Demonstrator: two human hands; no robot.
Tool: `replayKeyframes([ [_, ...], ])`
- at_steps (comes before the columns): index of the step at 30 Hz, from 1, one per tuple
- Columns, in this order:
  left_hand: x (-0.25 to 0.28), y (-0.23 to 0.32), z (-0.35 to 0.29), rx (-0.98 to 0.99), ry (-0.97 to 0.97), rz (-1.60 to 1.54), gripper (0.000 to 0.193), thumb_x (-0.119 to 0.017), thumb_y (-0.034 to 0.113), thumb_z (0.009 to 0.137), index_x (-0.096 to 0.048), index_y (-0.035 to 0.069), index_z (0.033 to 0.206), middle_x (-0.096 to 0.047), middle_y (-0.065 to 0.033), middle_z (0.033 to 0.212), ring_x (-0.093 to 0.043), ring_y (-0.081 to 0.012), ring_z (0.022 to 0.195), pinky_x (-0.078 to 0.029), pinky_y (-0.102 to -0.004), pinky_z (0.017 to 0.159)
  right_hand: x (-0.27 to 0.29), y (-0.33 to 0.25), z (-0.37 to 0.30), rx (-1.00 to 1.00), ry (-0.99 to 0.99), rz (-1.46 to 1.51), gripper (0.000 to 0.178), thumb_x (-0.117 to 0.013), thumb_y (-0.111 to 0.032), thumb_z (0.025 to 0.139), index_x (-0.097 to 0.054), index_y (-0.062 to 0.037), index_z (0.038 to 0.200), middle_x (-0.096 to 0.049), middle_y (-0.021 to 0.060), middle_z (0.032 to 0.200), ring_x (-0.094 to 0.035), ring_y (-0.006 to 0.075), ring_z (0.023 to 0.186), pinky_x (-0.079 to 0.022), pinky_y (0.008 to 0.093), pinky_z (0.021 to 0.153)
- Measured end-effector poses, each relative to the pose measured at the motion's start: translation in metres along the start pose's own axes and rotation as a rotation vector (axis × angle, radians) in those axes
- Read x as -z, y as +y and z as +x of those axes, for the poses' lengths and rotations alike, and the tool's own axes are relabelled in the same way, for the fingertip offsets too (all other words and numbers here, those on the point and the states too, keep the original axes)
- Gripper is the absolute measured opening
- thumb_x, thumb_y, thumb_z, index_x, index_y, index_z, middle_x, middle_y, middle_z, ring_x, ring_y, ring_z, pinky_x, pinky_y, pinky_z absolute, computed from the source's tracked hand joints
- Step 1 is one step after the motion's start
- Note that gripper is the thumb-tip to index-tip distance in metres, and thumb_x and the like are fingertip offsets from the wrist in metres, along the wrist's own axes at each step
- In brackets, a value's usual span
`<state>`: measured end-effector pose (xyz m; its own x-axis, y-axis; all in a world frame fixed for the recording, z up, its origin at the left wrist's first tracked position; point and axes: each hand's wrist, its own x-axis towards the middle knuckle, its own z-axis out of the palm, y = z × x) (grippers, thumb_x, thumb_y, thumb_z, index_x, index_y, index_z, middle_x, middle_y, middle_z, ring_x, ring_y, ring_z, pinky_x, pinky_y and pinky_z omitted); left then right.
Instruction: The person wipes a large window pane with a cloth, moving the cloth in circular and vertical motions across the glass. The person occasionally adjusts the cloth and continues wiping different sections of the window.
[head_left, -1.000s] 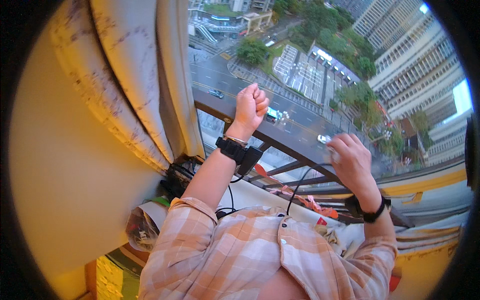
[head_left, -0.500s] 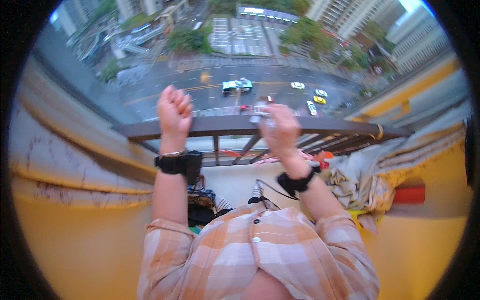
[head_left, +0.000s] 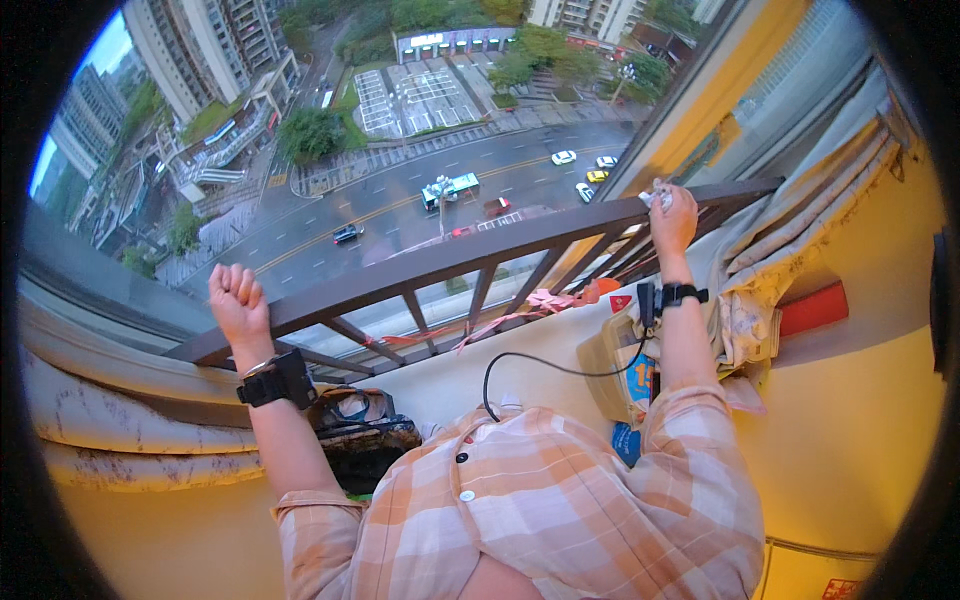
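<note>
My right hand [head_left: 675,220] is closed round a crumpled white tissue or thin cloth [head_left: 657,194], a bit of which shows past the fingers. It is at the top bar of the dark brown railing [head_left: 420,266], towards the right end. On the left, my left hand [head_left: 240,303] makes a fist just beside the same bar, with nothing showing in it. Whether the fist touches the bar I cannot tell. Both wrists wear black straps, and a box-like device [head_left: 295,377] sits on the left one.
Beyond the railing is a window over a road far below. Curtains [head_left: 130,415] hang at both sides. Pink ribbon [head_left: 550,300] is tied along the bars. A beige plastic container [head_left: 605,365] stands low right, a dark bag [head_left: 365,450] low left. A black cable [head_left: 540,357] crosses between.
The view has turned, and the railing now slants up to the right. My right hand has gone right along the bar with the white tissue. My left hand has moved left and lower, still a fist.
</note>
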<state>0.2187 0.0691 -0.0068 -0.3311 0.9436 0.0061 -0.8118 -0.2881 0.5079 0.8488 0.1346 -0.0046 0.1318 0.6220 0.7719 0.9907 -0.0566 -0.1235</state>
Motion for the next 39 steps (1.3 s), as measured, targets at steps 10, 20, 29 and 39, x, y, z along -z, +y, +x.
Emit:
replayKeyframes([
  [10, -0.047, -0.067, -0.021, 0.081, -0.095, -0.154, 0.039, -0.04, 0.017, 0.101, -0.03, 0.013, 0.064, -0.023, 0.0016, 0.057, -0.017, -0.0081, 0.045, -0.014, -0.0234, 0.037, 0.019, -0.139, -0.052, 0.418, -0.104, 0.708, 0.019, -0.069, -0.006, 0.065, -0.067, -0.0117, 0.083, -0.063, 0.0084, 0.081, -0.06, 0.0282, 0.082, -0.046, 0.0404, 0.079],
  [20, -0.065, -0.114, -0.015, 0.08, -0.101, -0.159, 0.037, -0.039, 0.017, 0.101, -0.031, 0.012, 0.065, -0.023, 0.0014, 0.057, -0.018, -0.0079, 0.045, -0.015, -0.0234, 0.037, -0.007, 0.055, 0.019, 0.0, 0.045, 0.182, 0.017, -0.069, -0.013, 0.07, -0.068, -0.0098, 0.087, -0.066, 0.0085, 0.083, -0.061, 0.0301, 0.081, -0.046, 0.0434, 0.075],
  [29, -0.088, -0.144, -0.011, 0.099, -0.01, -0.145, 0.038, -0.038, 0.016, 0.101, -0.03, 0.013, 0.064, -0.022, 0.0017, 0.057, -0.018, -0.0081, 0.045, -0.015, -0.0239, 0.038, 0.02, -0.092, -0.04, 0.304, -0.067, 0.838, 0.021, -0.07, -0.008, 0.068, -0.064, -0.0117, 0.087, -0.064, 0.0071, 0.085, -0.061, 0.0277, 0.086, -0.047, 0.0398, 0.077],
  [39, -0.09, -0.143, -0.013, 0.064, 0.011, -0.016, 0.038, -0.039, 0.018, 0.101, -0.03, 0.013, 0.065, -0.023, 0.0018, 0.057, -0.018, -0.008, 0.044, -0.014, -0.0236, 0.037, -0.033, 0.175, 0.038, -0.066, 0.053, 0.232, 0.018, -0.066, -0.016, 0.078, -0.067, -0.0129, 0.096, -0.063, 0.009, 0.092, -0.058, 0.0328, 0.09, -0.046, 0.0415, 0.081],
])
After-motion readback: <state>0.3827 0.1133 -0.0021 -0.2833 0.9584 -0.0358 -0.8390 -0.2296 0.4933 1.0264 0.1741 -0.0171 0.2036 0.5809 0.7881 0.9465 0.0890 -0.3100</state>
